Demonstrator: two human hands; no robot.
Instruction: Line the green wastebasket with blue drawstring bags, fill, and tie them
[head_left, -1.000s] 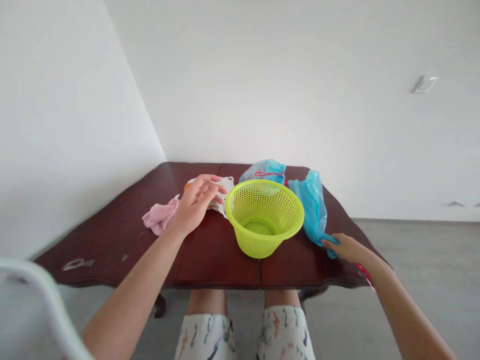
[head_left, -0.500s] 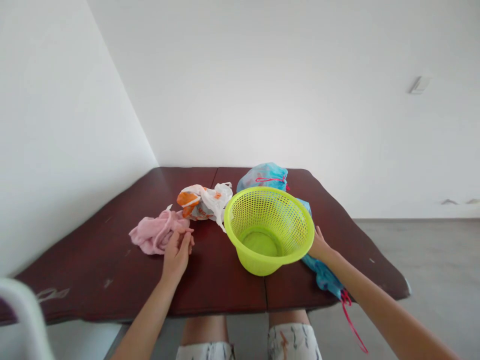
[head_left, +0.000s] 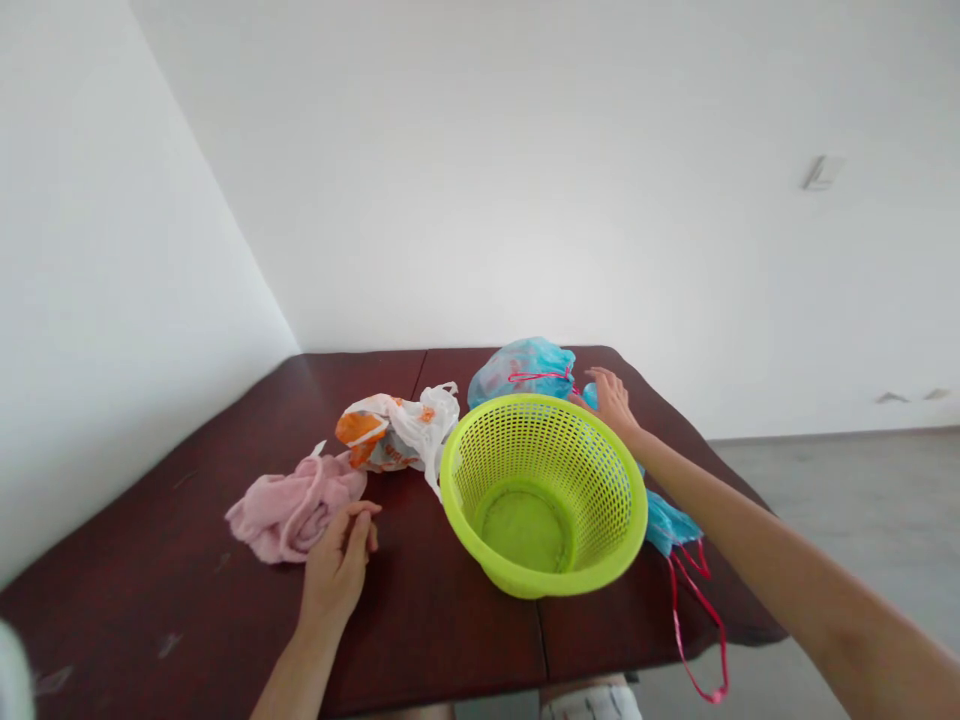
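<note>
My left hand [head_left: 337, 565] rests on the table with loosely curled fingers, just right of and below a crumpled pink cloth [head_left: 292, 510], and holds nothing. Beyond the cloth lies a crumpled white-and-orange plastic bag [head_left: 394, 435]. A lime-green plastic basket [head_left: 540, 578] stands upright in the middle. Behind its rim, my right hand [head_left: 613, 400] reaches with spread fingers, close to a tied blue plastic bag [head_left: 521, 372] with a pink cord. A second blue bag [head_left: 670, 522] lies partly hidden under the basket and my right arm.
The dark red wooden table [head_left: 187, 580] has a seam across it. Red handles [head_left: 694, 625] from the second blue bag hang over its right edge. White walls [head_left: 150, 250] meet at the left, grey floor [head_left: 847, 520] lies right, and a white object [head_left: 11, 670] pokes in at lower left.
My left hand has drawn back from the pink cloth toward me. My right hand has moved from the basket's right side to behind it. The view has tilted, showing more table.
</note>
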